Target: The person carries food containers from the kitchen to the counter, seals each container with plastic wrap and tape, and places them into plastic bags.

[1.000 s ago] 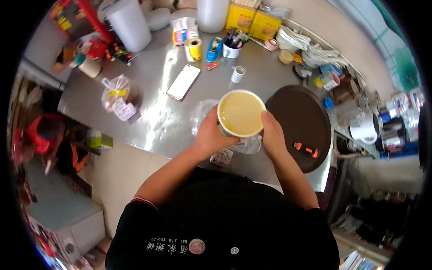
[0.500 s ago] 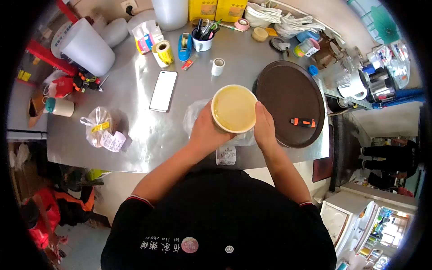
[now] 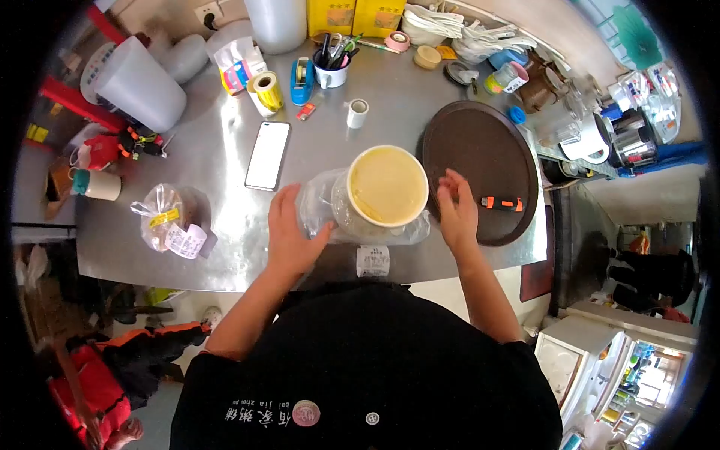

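Observation:
A round paper tub (image 3: 388, 186) with a yellowish, translucent lid stands upright on a clear plastic bag (image 3: 319, 204) near the front of the metal table. To its left, my left hand (image 3: 294, 234) is at the bag's edge with thumb and fingers apart. My right hand (image 3: 457, 210) is just right of the tub, fingers slightly bent and spread, between the tub and the brown tray (image 3: 450, 142). Neither hand grips the tub. A printed paper label (image 3: 373, 260) lies at the table's front edge, below the bag.
A tied plastic bag with a receipt (image 3: 166, 219) sits at the left. Further back are a phone (image 3: 267, 156), a small white roll (image 3: 358, 113), a blue tape dispenser (image 3: 302, 81) and a cup of pens (image 3: 331, 73). An orange-black cutter (image 3: 502, 204) lies on the tray.
Both hands have let go of the tub and moved apart, the left one further out. The tub now rests on the bag. At lower left, a person in red and black has come further into view.

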`<state>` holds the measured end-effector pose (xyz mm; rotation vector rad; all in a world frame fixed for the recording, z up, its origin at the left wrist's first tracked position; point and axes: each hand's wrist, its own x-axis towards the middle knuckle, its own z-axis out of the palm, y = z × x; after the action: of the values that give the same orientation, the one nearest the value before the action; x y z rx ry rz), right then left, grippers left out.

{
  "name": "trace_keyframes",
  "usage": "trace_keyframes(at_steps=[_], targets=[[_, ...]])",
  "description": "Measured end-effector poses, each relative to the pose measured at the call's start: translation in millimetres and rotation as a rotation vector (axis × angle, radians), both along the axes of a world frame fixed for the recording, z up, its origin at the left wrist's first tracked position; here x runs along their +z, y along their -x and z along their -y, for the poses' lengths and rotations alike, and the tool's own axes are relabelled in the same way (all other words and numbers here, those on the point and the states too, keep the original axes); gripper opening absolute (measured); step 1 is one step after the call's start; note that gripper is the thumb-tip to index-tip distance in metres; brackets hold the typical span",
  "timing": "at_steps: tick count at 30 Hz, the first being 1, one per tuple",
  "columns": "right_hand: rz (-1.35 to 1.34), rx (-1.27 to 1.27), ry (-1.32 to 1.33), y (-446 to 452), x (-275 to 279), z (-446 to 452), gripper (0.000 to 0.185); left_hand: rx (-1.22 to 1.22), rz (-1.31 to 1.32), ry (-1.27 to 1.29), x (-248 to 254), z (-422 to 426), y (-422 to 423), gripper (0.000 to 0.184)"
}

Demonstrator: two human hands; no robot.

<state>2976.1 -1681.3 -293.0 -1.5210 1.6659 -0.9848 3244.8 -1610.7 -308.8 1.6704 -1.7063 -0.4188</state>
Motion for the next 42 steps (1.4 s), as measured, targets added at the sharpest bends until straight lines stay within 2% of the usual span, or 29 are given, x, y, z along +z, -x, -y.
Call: trace_keyframes(at_steps=[1, 2, 3, 4, 5, 6, 7, 9, 11, 14, 15, 16, 18, 19, 20, 22, 23, 25, 28, 34, 35, 36, 38, 39, 41, 42], targets=[[-0.116, 0.040, -0.064, 13, -22, -3, 0.051, 0.093, -0.108, -0.168, -11, -3, -2, 0.074], [-0.114, 0.051, -0.064, 15, -40, -11, 0.051, 0.187, -0.220, -0.338, -20, -6, -3, 0.073], [-0.250, 0.132, -0.011, 16, -53, -20, 0.046, 0.214, -0.412, -0.470, -23, -3, -1, 0.052], [-0.385, 0.212, 0.048, 17, -63, -23, 0.042, 0.223, -0.411, -0.466, -32, -2, -1, 0.052], [-0.381, 0.217, 0.052, 17, -68, -19, 0.042, 0.177, -0.494, -0.489, -36, 1, -1, 0.041], [-0.329, 0.162, -0.114, 19, -72, -13, 0.033, 0.130, -0.577, -0.513, -38, 2, -1, 0.031], [-0.276, 0.110, -0.277, 19, -75, -5, 0.026, 0.195, -0.636, -0.396, -41, 4, 5, 0.020], [-0.202, 0.061, -0.180, 7, -52, 9, 0.022, 0.201, -0.548, -0.346, -13, 16, 6, 0.018], [-0.161, -0.005, -0.053, -4, -28, 21, 0.024, 0.178, -0.414, -0.188, -10, 31, 3, 0.015], [0.016, -0.037, -0.039, -16, 18, 20, 0.025, 0.173, -0.468, -0.131, 26, 34, 4, 0.017], [0.021, -0.022, 0.024, -14, 31, 15, 0.025, 0.190, -0.437, -0.227, 42, 28, 0, 0.019], [0.024, -0.020, 0.035, -13, 39, 15, 0.025, 0.189, -0.436, -0.216, 53, 29, 0, 0.019], [0.394, 0.079, 0.083, -12, 52, 13, 0.020, 0.132, -0.883, -0.082, 67, 28, 3, 0.020], [0.696, 0.106, -0.037, -21, 57, 19, 0.020, 0.123, -0.978, -0.140, 71, 36, 5, 0.020], [0.697, 0.103, -0.037, -28, 60, 25, 0.020, 0.122, -0.976, -0.142, 75, 47, 11, 0.020], [0.762, 0.352, -0.194, -39, 69, 35, 0.029, -0.100, -1.381, -0.282, 87, 65, 24, 0.027], [0.704, 0.407, -0.215, -42, 79, 33, 0.036, -0.110, -1.378, -0.269, 95, 64, 24, 0.027], [0.619, 0.448, -0.234, -34, 100, 21, 0.037, -0.339, -1.179, -0.407, 113, 50, 23, 0.041], [0.514, 0.539, -0.279, -9, 119, 14, 0.040, -0.488, -1.164, -0.499, 139, 22, 8, 0.047], [0.548, 0.683, -0.129, -12, 136, 20, 0.034, -0.381, -1.254, -0.397, 147, 40, 29, 0.053], [0.576, 0.706, -0.165, -17, 142, 18, 0.033, -0.358, -1.242, -0.414, 145, 38, 39, 0.042], [0.391, 0.749, -0.150, -20, 147, 17, 0.036, -0.318, -1.183, -0.403, 138, 36, 53, 0.038], [0.024, 0.823, 0.061, -25, 160, 15, 0.040, -0.412, -1.156, -0.480, 139, 33, 73, 0.038], [0.022, 0.830, 0.071, -23, 172, 19, 0.040, -0.411, -1.153, -0.468, 144, 36, 74, 0.038], [-0.380, 0.927, 0.370, -20, 191, 31, 0.039, -0.297, -1.412, -0.662, 154, 44, 71, 0.040], [-0.382, 0.933, 0.381, -16, 192, 44, 0.039, -0.297, -1.411, -0.648, 155, 46, 66, 0.040]])
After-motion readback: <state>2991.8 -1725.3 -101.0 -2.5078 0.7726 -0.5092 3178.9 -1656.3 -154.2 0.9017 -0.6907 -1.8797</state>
